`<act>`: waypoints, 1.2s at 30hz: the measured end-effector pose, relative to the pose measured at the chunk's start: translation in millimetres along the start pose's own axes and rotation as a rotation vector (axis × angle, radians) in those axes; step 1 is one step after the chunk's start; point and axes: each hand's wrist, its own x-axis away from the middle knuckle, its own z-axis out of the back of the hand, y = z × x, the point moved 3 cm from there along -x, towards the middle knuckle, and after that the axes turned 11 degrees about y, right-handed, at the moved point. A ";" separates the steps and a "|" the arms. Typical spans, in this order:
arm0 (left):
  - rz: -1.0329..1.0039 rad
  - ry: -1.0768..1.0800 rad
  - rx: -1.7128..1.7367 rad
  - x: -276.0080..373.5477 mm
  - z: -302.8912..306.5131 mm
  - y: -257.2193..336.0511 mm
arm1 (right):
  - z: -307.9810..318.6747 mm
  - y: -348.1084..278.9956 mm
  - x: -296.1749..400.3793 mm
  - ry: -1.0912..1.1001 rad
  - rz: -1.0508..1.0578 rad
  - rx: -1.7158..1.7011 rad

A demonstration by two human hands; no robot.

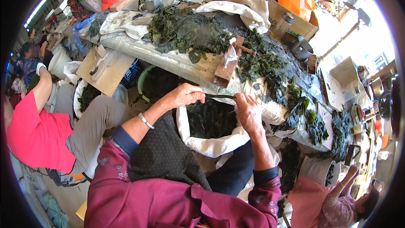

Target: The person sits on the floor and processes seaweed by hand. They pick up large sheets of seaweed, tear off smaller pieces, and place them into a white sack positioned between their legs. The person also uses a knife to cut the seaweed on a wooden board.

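My left hand (186,95) and my right hand (247,107) hold a narrow dark strip of seaweed (220,96) stretched between them, one end in each hand's fingers. The strip passes over an open white woven sack (208,144) between my legs, with dark seaweed (212,118) inside. Just beyond, at the table's near edge, stands a rusty metal block (227,65) with a wooden peg and a scrap of white material on it. Heaps of wet green seaweed (190,30) lie on the table (152,53) to both sides of the block.
A green-rimmed tub (140,84) of dark seaweed is under the table edge. Metal mugs (152,0), a glass jar (282,25) and a cardboard box (305,27) stand on the table. A person in red (38,133) sits at left; another person (340,199) is at lower right.
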 end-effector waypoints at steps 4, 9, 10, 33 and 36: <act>-0.017 0.175 0.853 3.5 -22.1 -16.0 | -12.0 -20.3 13.7 0.030 -0.011 0.038; -0.184 0.264 0.290 5.6 -46.5 6.1 | -27.5 -57.4 26.2 -0.046 -0.218 -0.242; -0.351 0.351 0.152 -1.4 -51.6 -11.1 | -28.2 -61.0 22.7 -0.086 -0.330 -0.275; -0.431 0.563 -0.103 56.5 -83.8 -12.9 | -66.3 -68.3 67.5 0.109 -1.315 -1.644; -0.287 0.628 0.206 59.5 -81.9 -10.3 | -62.6 -77.3 75.9 0.303 -1.201 -1.613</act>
